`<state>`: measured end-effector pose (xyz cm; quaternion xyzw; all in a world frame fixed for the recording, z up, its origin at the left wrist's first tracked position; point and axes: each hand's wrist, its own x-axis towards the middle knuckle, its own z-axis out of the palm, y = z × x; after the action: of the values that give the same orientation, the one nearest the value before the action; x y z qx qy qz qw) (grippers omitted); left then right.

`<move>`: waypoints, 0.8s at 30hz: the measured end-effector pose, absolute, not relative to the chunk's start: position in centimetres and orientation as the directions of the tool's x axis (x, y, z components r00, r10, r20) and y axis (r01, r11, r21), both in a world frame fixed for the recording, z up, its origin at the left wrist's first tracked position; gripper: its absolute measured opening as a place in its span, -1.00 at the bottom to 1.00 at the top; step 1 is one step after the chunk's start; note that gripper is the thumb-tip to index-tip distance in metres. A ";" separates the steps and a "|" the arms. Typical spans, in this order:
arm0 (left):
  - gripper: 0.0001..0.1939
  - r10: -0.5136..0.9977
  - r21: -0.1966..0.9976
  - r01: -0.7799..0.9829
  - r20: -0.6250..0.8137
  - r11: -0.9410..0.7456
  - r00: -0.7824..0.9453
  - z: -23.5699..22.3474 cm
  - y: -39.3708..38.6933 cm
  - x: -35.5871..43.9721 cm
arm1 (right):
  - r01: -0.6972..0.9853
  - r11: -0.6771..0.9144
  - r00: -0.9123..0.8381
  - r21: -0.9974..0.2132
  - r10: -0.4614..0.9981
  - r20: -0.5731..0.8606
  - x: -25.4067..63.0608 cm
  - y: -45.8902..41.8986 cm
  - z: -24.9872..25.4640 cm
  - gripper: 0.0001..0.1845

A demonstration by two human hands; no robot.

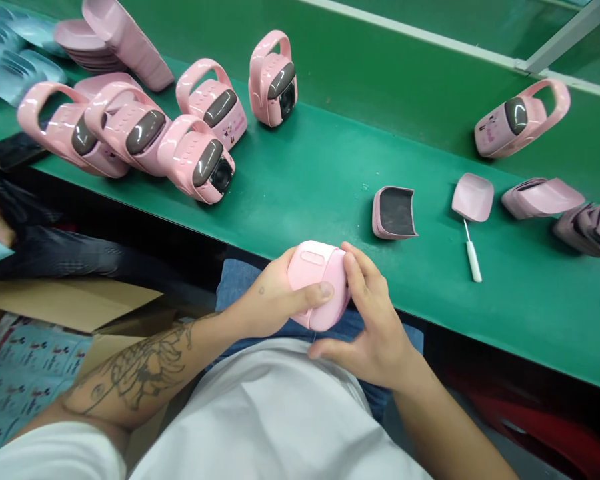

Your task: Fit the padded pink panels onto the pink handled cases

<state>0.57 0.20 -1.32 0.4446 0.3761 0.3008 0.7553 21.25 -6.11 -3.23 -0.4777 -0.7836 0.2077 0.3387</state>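
At the near edge of the bench (325,187), the left grip (270,300) is clamped on a pink case (307,271); the right grip (380,327) has fingers against the case's right side, thumb spread apart. On the bench's right half: a dark-lined cover (396,212), a pink cover (473,197), a white-handled screwdriver (473,262). On its left half: five pink boxes with handles (190,157).

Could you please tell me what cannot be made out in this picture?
In the head view:
- Left grip: fingertips except the thumb's, hidden behind the rounded pink plastic casing.
- Curved light-blue plastic pieces: cut off by the left edge.
- Dark-lined curved pink plastic pieces: cut off by the right edge.
- Loop-handled pink plastic unit at back right: printing too small to read.
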 end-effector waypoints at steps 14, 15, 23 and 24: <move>-0.28 0.825 0.910 -0.153 -0.266 0.386 0.499 -0.9 -0.2 1.9 | 0.624 0.456 -0.248 -0.635 0.886 0.393 21.5 -6.2 -2.2 0.18; -0.28 0.825 0.908 -0.157 -0.267 0.388 0.498 -0.9 -0.2 1.9 | 0.629 0.458 -0.248 -0.628 0.884 0.396 21.5 -6.2 -2.2 0.19; -0.23 0.806 0.922 -0.049 -0.308 0.383 0.505 -0.6 0.1 1.5 | 0.644 0.531 -0.318 -0.551 0.840 0.439 21.8 -6.0 -2.5 0.23; -0.21 0.805 0.921 -0.032 -0.322 0.388 0.499 -0.5 0.1 1.5 | 0.640 0.546 -0.322 -0.540 0.829 0.457 21.7 -6.0 -2.7 0.23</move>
<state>1.47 0.14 -0.52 0.4719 0.4092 0.2884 0.7257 21.69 -6.01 -2.66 -0.4578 -0.8024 0.1312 0.3597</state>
